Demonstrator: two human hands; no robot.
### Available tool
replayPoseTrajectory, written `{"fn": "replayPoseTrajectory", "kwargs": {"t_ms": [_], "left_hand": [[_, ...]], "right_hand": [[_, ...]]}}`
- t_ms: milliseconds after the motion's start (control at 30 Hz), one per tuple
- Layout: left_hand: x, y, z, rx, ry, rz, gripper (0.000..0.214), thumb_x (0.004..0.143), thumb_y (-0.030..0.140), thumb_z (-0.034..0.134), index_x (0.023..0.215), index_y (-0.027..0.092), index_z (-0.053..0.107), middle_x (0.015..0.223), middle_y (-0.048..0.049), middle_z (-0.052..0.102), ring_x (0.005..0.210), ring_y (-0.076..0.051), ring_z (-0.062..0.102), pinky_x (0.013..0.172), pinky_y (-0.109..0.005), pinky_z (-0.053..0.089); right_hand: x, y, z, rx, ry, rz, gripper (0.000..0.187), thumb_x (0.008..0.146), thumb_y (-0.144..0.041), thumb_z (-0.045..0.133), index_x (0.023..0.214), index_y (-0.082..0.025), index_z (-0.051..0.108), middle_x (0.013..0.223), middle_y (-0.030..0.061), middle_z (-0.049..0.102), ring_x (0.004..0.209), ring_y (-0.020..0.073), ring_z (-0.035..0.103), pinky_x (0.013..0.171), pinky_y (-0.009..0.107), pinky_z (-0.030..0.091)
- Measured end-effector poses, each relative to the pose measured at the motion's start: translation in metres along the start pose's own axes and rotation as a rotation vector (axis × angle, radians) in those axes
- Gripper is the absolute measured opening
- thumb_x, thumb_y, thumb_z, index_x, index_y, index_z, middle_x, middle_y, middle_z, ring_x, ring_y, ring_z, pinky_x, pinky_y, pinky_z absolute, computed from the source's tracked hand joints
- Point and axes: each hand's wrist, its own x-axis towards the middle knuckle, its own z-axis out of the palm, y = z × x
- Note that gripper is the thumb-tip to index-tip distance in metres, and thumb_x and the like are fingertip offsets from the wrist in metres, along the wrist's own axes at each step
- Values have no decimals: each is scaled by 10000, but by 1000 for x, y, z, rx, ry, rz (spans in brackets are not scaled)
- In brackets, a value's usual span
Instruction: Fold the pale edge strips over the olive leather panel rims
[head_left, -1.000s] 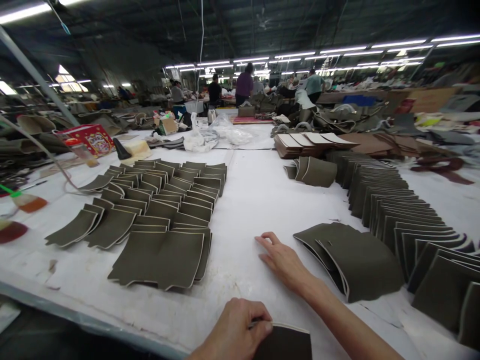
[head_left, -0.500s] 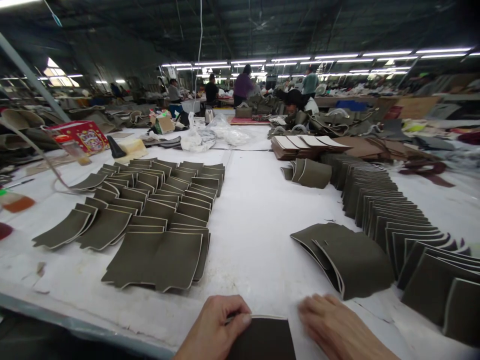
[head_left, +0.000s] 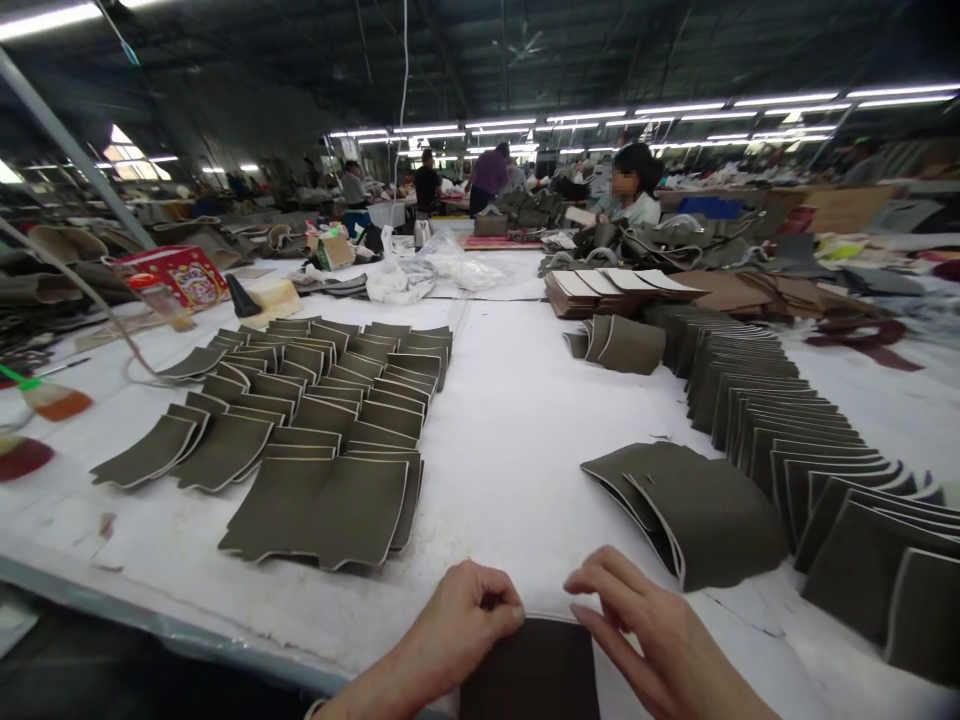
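My left hand (head_left: 466, 622) pinches the top left corner of a dark olive leather-like panel (head_left: 529, 670), thumb on its face. The panel lies near the front of the table, its lower part cut off by the frame. By its top right corner is my right hand (head_left: 645, 625), fingers apart and holding nothing; whether the thumb touches the panel I cannot tell. To the right sit curved panels of the same material (head_left: 697, 510). On the left, overlapping rows of notched olive panels (head_left: 322, 505) have pale edges.
A long row of upright olive panels (head_left: 780, 420) runs along the right side. Behind it stand brown stacked pieces (head_left: 622, 285). At left are a red bag (head_left: 176, 275), a bottle with orange liquid (head_left: 56, 400) and a hose. Plastic bags (head_left: 427, 268) lie at the back; people work beyond.
My right hand has lifted slightly and spread its fingers near the panel's corner. My left hand keeps its pinch, a little farther right. A person at the back has raised their head.
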Motion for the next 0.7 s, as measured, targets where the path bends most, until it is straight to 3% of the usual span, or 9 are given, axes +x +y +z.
{"fn": "replayPoseTrajectory", "kwargs": {"t_ms": [300, 533, 700], "left_hand": [[-3, -5, 5, 1, 52, -26, 212, 666, 261, 529, 657, 117, 684, 572, 15, 537, 597, -129, 452, 578, -245, 314], [-4, -4, 3, -18, 55, -51, 207, 668, 264, 530, 659, 125, 682, 602, 8, 570, 642, -146, 497, 603, -247, 339], [-5, -9, 2, -6, 47, -40, 209, 678, 264, 529, 672, 128, 688, 611, 8, 573, 653, -148, 502, 608, -245, 344]], "right_hand": [[106, 35, 36, -272, 24, -3, 119, 942, -173, 520, 1028, -211, 592, 987, 27, 624, 830, 177, 612, 748, 280, 456], [124, 31, 61, -479, -17, 47, 56, 962, -180, 555, 980, -165, 605, 976, 22, 613, 819, 185, 587, 759, 352, 481], [126, 31, 59, -466, -6, 56, 120, 946, -100, 481, 914, -166, 576, 914, 28, 609, 745, 178, 580, 701, 324, 463]]}}
